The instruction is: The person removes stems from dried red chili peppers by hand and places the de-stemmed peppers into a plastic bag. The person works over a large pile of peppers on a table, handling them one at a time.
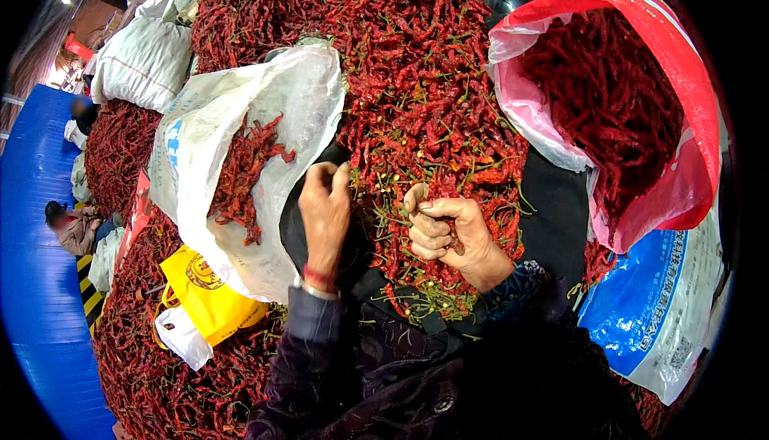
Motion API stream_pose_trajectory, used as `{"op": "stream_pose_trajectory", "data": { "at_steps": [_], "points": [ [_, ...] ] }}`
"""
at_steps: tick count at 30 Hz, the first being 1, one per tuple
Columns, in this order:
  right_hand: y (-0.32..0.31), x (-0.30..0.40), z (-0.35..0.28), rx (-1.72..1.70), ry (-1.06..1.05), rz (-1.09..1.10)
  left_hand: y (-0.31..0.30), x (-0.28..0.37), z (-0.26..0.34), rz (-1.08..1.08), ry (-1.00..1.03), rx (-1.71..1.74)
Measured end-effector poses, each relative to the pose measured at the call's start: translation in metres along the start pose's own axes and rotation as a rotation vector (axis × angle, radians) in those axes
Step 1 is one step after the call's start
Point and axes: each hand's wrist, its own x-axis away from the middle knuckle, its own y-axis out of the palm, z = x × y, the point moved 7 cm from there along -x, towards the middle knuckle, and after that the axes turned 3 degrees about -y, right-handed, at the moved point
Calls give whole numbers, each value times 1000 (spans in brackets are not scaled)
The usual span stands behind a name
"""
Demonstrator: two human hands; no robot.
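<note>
A deep heap of dried red chili peppers (420,97), many with green stems, spreads before me and reaches up to my lap. My left hand (326,218) hangs beside the mouth of a white woven sack (210,97), back of the hand up. Its fingers are bent, and whatever may be between them is hidden. Over the heap, my right hand (453,230) is curled with thumb and forefinger close together. A bit of dark red chili shows in its palm. Inside the white sack lies a small bunch of chilies (246,176). Loose stems (441,302) collect near my lap.
At right stands a red-rimmed sack (700,110) holding many chilies, above a blue-and-white printed sack (637,302). A yellow bag (210,296) and a white plastic bag (183,335) lie on chilies at left. People sit farther off, near a blue surface (42,248).
</note>
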Motion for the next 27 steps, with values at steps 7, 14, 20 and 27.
{"op": "stream_pose_trajectory", "data": {
  "at_steps": [7,14,20,27],
  "points": [
    [-17,2,2,3,10,75,49,-34,-40,-196,-33,-255],
    [-13,8,-5,223,-30,174,-2,46,40,-84,128,95],
    [-6,10,14,271,43,256,0,110,69,-187,415,-141],
    [-5,12,14,319,52,298,5,126,28,-437,-21,292]
  ]
}}
